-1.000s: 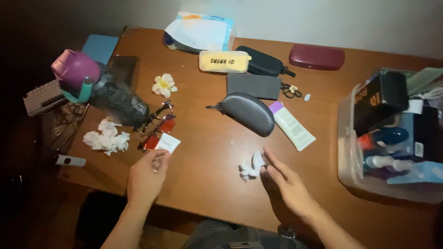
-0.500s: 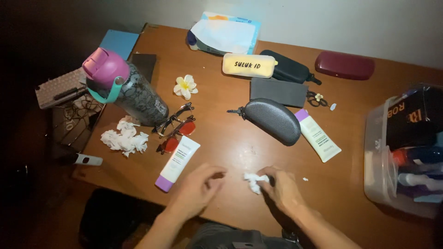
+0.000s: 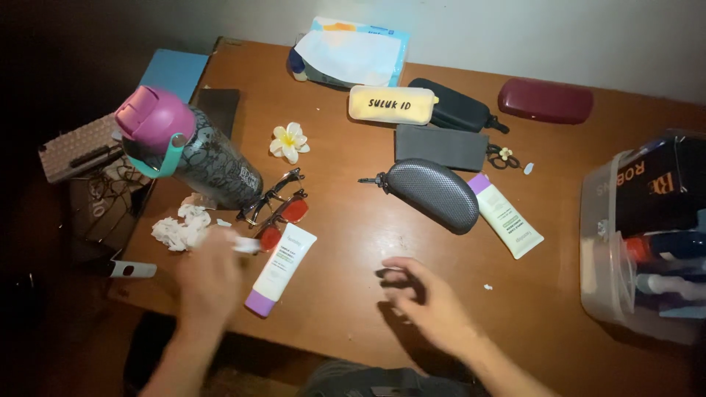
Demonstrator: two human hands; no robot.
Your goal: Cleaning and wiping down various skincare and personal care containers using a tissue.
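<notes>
My left hand (image 3: pixel 209 278) is blurred at the table's near left, its fingers closed on a small white scrap of tissue (image 3: pixel 246 247). It sits between a pile of crumpled tissue (image 3: pixel 179 229) and a white tube with a purple cap (image 3: pixel 279 268). My right hand (image 3: pixel 423 301) hovers low over the wooden table (image 3: pixel 346 235) near the front middle, fingers loosely curled and holding nothing. A tiny white crumb (image 3: pixel 487 287) lies to its right.
Red-lens glasses (image 3: pixel 278 209) lean by a dark bottle with a pink lid (image 3: pixel 184 151). Further back are a grey glasses case (image 3: pixel 434 192), a second tube (image 3: pixel 507 224), a flower (image 3: pixel 288 141), a tissue pack (image 3: pixel 349 51) and several cases. A plastic bin (image 3: pixel 607 242) stands right.
The tissue scrap went from my right hand to my left, which swung left toward the tissue pile. The white tube was laid down on the table. My right hand opened.
</notes>
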